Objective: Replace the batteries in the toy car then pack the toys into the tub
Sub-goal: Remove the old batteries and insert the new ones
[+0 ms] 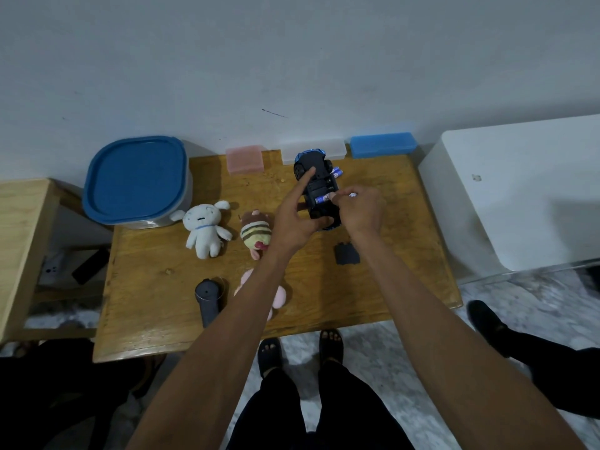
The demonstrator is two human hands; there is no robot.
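Battery step in hand. Toy car (316, 190) lies belly-up at the surface's (156, 306) far side, your left hand (297, 222) bracing it, fingers extended. Right hand (362, 211) fingers pinch a battery (322, 199) over the open bay. Next: seat it, watching polarity.

Toy car upside down, battery bay open

The blue toy car (316, 186) lies belly-up far right on the table; a battery (322, 199) sits in it. Lidded tub (136, 181) far left.

Light was dim, bluish and flat; shadows were soft, edges bowed by the wide lens, detail slightly smeared.
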